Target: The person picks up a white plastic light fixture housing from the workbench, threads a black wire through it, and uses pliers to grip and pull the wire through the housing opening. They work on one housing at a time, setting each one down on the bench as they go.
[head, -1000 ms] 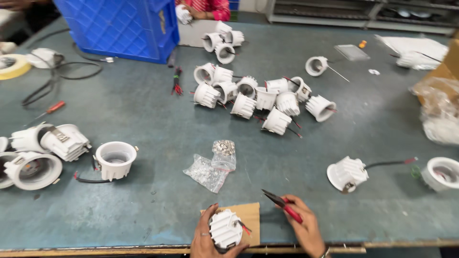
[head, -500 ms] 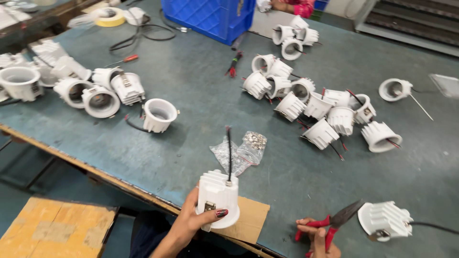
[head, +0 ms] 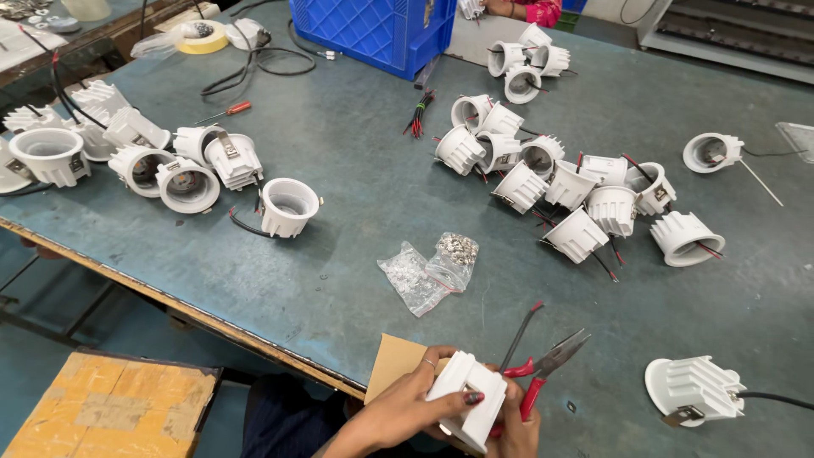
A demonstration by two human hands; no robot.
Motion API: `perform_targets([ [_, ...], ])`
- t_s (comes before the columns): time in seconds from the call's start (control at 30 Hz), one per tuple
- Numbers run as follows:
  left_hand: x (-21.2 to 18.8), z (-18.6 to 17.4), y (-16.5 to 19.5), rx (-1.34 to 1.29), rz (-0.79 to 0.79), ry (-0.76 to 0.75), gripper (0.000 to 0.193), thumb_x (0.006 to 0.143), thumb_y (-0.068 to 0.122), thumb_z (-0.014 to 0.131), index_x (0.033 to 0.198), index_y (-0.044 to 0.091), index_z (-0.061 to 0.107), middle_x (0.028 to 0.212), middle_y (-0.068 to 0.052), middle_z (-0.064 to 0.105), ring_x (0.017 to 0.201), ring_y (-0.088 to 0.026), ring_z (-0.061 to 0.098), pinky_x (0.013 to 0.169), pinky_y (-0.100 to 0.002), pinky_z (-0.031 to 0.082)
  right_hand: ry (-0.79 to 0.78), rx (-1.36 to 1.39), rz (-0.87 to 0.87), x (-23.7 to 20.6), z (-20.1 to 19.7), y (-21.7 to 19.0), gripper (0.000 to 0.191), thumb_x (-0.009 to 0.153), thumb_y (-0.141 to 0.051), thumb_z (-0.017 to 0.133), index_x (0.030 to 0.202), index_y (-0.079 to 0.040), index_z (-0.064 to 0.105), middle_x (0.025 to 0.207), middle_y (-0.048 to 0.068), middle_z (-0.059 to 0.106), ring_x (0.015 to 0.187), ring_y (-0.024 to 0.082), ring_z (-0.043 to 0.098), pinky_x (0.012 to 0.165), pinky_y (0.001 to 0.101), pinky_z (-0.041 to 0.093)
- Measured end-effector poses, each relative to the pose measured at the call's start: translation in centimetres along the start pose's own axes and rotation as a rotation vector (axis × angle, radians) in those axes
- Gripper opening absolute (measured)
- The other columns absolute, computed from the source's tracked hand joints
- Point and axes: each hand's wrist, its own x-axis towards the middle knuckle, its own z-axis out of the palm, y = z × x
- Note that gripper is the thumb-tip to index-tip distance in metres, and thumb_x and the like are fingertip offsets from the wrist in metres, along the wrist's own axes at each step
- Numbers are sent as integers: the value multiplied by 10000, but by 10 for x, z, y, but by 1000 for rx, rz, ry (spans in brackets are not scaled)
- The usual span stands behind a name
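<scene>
My left hand (head: 407, 405) grips a white finned lamp housing (head: 468, 408) at the near table edge, over a piece of brown cardboard (head: 392, 365). A black wire with a red tip (head: 520, 334) sticks up from the housing. My right hand (head: 519, 427) sits mostly hidden behind the housing and holds red-handled pliers (head: 547, 366), jaws pointing up and right. Two small clear bags of screws (head: 431, 270) lie just beyond my hands.
A cluster of white housings (head: 570, 182) with wires fills the middle right; another group (head: 153, 157) lies left. One housing (head: 697, 388) sits near right. A blue crate (head: 373, 30), tape roll (head: 202, 36) and another person's hand (head: 500, 7) are at the far side.
My view has swung left and nearer. The housing has come down toward the table edge, and my right hand with the pliers has moved in against it.
</scene>
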Motion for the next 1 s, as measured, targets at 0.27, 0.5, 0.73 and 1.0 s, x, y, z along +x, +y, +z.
perform_targets([
  [0.27,13,9,-40,-341,-18,203,670,879,523,571,1422,179,383,1314,-84,616,1108,-224,693,649,-437,674,176,-175,-249,-10,11,15,411,955,-222,682,1180,122,690,1235,208,694,1058,268,694,912,396,555],
  [0.5,13,2,-58,-492,63,253,621,891,587,490,1361,182,458,1218,-103,663,964,-267,755,655,-456,680,184,-192,-387,-7,31,17,321,958,-144,689,1139,120,704,1239,208,692,1124,265,686,992,393,541],
  [0.73,9,-4,-62,-569,159,338,647,887,512,561,1419,151,495,1258,-64,668,1094,-198,700,762,-403,637,106,-464,-843,-2,50,28,210,943,-20,738,1132,69,722,1176,168,692,1149,258,682,1036,385,547],
  [1.0,10,-2,-72,-579,448,552,719,796,104,759,1403,70,376,1194,-140,589,1122,-214,626,983,-349,523,-124,-654,-821,-13,43,27,221,940,-54,667,1104,59,763,1164,178,714,1073,246,713,979,375,583],
])
